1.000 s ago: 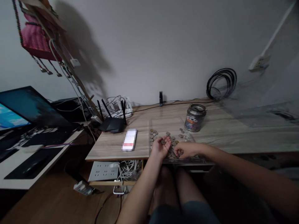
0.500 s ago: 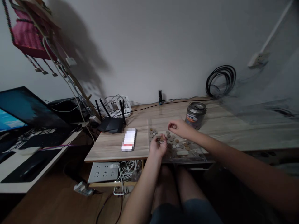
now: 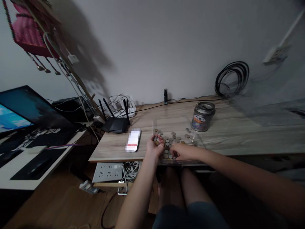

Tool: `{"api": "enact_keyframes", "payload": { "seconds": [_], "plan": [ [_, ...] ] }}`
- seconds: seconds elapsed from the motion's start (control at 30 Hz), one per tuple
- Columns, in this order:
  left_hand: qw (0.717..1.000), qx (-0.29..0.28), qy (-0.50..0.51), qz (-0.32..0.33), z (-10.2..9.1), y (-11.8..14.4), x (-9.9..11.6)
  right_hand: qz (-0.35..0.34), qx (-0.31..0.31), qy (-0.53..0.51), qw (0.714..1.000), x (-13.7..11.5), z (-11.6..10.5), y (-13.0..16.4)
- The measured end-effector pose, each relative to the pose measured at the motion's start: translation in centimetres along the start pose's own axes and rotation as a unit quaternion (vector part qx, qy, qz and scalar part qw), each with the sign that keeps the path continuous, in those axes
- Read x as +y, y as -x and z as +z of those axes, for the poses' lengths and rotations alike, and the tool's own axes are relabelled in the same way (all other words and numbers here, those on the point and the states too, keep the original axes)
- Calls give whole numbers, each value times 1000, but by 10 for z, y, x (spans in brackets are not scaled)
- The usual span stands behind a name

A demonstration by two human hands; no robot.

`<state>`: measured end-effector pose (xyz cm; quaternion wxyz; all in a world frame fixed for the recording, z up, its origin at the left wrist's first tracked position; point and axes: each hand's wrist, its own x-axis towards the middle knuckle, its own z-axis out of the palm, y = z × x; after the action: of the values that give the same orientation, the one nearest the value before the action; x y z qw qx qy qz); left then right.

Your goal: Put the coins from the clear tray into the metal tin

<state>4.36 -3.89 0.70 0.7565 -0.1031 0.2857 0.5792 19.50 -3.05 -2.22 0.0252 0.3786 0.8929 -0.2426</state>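
Note:
Many coins [image 3: 167, 144] lie scattered in a shallow clear plastic tray [image 3: 166, 121] at the desk's front edge. My left hand [image 3: 156, 145], palm up over the tray's left side, is cupped with its fingers curled around some coins. To the right of it, my right hand [image 3: 179, 151] reaches down among the coins near the front rim. Its fingers are bent together and point downward; what lies between the fingertips is hidden. Behind the tray's right side stands a grey lidded tin [image 3: 203, 117] with an orange and white label.
A lit phone [image 3: 133, 140] lies left of the tray, and a black router [image 3: 116, 124] stands behind it. Near the wall are a small dark bottle [image 3: 166, 96] and a coiled black cable [image 3: 232, 78]. An open drawer below holds a power strip [image 3: 108, 171].
My right hand has come down from above the back of the tray to the coins near its front. My left hand stays cupped over the left side. The view has shifted slightly.

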Motion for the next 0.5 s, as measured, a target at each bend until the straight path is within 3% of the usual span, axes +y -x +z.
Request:
{"api": "enact_keyframes", "payload": {
  "seconds": [0.2,0.4,0.5],
  "plan": [
    [1000,14,3,-4,-2,-1,-6,-3,-23,-40,999,8,1,1],
    [998,39,-46,7,-11,-12,-27,34,99,-108,989,2,-50,-2],
    [999,27,-46,-5,-9,-15,-37,20,104,-149,983,-4,-71,-3]
  ]
}}
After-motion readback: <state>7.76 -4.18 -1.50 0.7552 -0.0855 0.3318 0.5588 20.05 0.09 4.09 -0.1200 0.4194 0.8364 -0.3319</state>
